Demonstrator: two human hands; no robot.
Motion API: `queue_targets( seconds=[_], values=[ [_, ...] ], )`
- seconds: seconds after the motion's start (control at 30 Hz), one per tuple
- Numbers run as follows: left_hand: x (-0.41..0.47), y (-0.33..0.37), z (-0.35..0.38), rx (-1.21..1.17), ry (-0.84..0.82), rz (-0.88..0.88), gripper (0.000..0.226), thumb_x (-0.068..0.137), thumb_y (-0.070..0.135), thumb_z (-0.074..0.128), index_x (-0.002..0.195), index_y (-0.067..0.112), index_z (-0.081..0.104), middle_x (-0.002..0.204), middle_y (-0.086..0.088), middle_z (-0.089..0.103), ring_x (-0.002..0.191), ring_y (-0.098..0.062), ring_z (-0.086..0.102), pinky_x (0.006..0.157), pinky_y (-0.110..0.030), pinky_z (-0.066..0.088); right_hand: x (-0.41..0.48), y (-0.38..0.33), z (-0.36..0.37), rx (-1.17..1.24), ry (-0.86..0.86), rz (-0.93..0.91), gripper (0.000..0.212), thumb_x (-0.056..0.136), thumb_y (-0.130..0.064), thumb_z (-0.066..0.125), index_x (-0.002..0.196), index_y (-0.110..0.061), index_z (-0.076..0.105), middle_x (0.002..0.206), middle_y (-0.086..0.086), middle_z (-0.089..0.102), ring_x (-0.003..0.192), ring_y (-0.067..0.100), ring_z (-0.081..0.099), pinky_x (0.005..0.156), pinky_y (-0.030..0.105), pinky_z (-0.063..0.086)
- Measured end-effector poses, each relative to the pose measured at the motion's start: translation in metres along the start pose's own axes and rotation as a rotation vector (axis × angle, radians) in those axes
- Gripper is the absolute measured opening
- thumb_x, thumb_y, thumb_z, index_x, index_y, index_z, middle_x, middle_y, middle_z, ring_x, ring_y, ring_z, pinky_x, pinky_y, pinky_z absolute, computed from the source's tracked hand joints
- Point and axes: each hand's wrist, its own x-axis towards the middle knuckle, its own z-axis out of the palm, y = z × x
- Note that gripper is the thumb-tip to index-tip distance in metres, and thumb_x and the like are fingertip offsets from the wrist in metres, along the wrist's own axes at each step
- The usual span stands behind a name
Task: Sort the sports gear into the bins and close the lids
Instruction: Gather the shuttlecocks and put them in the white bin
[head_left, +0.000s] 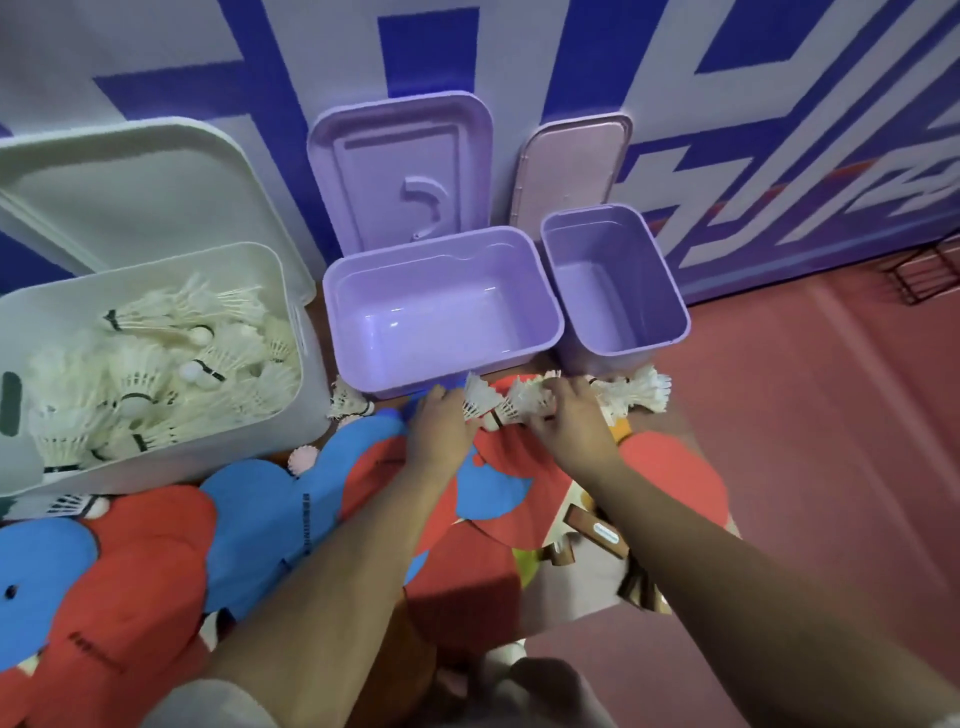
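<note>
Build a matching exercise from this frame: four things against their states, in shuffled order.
1 white plastic bin
2 large purple plastic bin
3 large purple plastic lid
4 right hand

A leans against the wall
B empty
C grips loose white shuttlecocks
D holds a heap of feather shuttlecocks

Pairs: 1-D, 2-B, 3-A, 4-C.
</note>
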Motion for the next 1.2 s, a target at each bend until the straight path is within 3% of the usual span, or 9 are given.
queue_targets(
  seconds=[0.2, 0.4, 0.53, 0.6, 0.7, 0.8, 0.93, 1.03, 1.2],
  values=[
    [-0.009, -0.006, -0.006, -0.200, 0.006, -0.044, 0.027, 0.082, 0.011, 0.068, 0.104, 0.005, 0.054, 0.100, -0.015, 0.064, 0.094, -0.031, 0.060, 0.079, -0.042, 0.048, 0.008, 0.004, 0.006, 0.148, 0.044, 0.043, 0.039, 0.078, -0.022, 0.071, 0.116, -0.027, 0.062, 0.115, 0.010, 0.049, 0.107, 0.023, 0.053, 0.097, 0.029, 0.044],
    [-0.029, -0.007, -0.016, -0.379, 0.059, -0.097, 0.026, 0.085, 0.004, 0.064, 0.103, 0.010, 0.047, 0.093, -0.002, 0.062, 0.085, -0.021, 0.059, 0.071, -0.032, 0.045, 0.011, 0.014, 0.001, 0.168, 0.045, -0.054, 0.024, 0.079, -0.008, 0.064, 0.096, -0.024, 0.067, 0.100, -0.001, 0.049, 0.088, 0.016, 0.054, 0.088, 0.027, 0.044],
    [-0.046, -0.015, -0.019, -0.376, 0.038, -0.120, 0.040, 0.082, 0.003, 0.064, 0.118, 0.017, 0.055, 0.103, 0.003, 0.067, 0.094, -0.016, 0.061, 0.076, -0.025, 0.043, 0.007, 0.014, -0.009, 0.233, 0.070, -0.078, 0.015, 0.077, -0.005, 0.064, 0.085, -0.018, 0.062, 0.087, 0.000, 0.059, 0.084, 0.019, 0.057, 0.075, 0.030, 0.044],
    [-0.052, -0.018, -0.018, -0.351, 0.007, -0.117, 0.044, 0.081, 0.005, 0.063, 0.122, 0.022, 0.058, 0.109, 0.004, 0.068, 0.100, -0.016, 0.062, 0.083, -0.030, 0.047, 0.001, 0.015, -0.014, 0.284, 0.056, -0.081, 0.024, 0.077, -0.010, 0.065, 0.099, -0.019, 0.060, 0.092, 0.000, 0.059, 0.085, 0.020, 0.058, 0.075, 0.031, 0.046],
    [-0.059, -0.015, -0.017, -0.325, -0.050, -0.114, 0.040, 0.082, 0.008, 0.062, 0.119, 0.024, 0.060, 0.109, 0.003, 0.068, 0.101, -0.019, 0.062, 0.085, -0.036, 0.049, 0.000, 0.017, -0.015, 0.201, -0.083, -0.159, 0.055, 0.080, -0.034, 0.066, 0.132, -0.038, 0.049, 0.122, 0.003, 0.048, 0.110, 0.019, 0.054, 0.097, 0.031, 0.044],
    [-0.064, -0.011, -0.015, -0.295, -0.058, -0.138, 0.040, 0.083, 0.011, 0.061, 0.120, 0.025, 0.059, 0.107, 0.001, 0.068, 0.099, -0.022, 0.062, 0.081, -0.035, 0.049, 0.002, 0.008, -0.007, 0.108, -0.288, -0.169, 0.064, 0.080, -0.046, 0.069, 0.138, -0.045, 0.042, 0.136, 0.008, 0.039, 0.127, 0.023, 0.044, 0.105, 0.036, 0.041],
    [-0.072, -0.011, -0.014, -0.344, -0.026, -0.185, 0.039, 0.081, 0.009, 0.061, 0.114, 0.030, 0.058, 0.103, 0.007, 0.069, 0.095, -0.015, 0.063, 0.082, -0.036, 0.050, -0.004, 0.000, 0.009, -0.092, -0.282, -0.199, 0.046, 0.084, -0.030, 0.064, 0.129, -0.035, 0.053, 0.126, 0.010, 0.042, 0.120, 0.033, 0.041, 0.099, 0.040, 0.041],
    [-0.080, -0.012, -0.015, -0.379, -0.014, -0.204, 0.038, 0.081, 0.008, 0.062, 0.112, 0.030, 0.059, 0.102, 0.009, 0.069, 0.095, -0.011, 0.063, 0.084, -0.034, 0.050, -0.006, 0.003, 0.013, -0.135, -0.268, -0.203, 0.033, 0.088, -0.026, 0.057, 0.120, -0.027, 0.065, 0.133, 0.011, 0.039, 0.122, 0.034, 0.038, 0.101, 0.042, 0.041],
    [-0.095, -0.023, -0.016, -0.370, 0.031, -0.212, 0.039, 0.080, 0.008, 0.064, 0.114, 0.027, 0.059, 0.102, 0.007, 0.069, 0.096, -0.015, 0.064, 0.086, -0.038, 0.051, -0.010, 0.008, -0.005, 0.099, -0.132, -0.187, 0.027, 0.083, -0.023, 0.071, 0.109, -0.019, 0.072, 0.116, 0.011, 0.048, 0.107, 0.020, 0.049, 0.097, 0.026, 0.039]
  ],
)
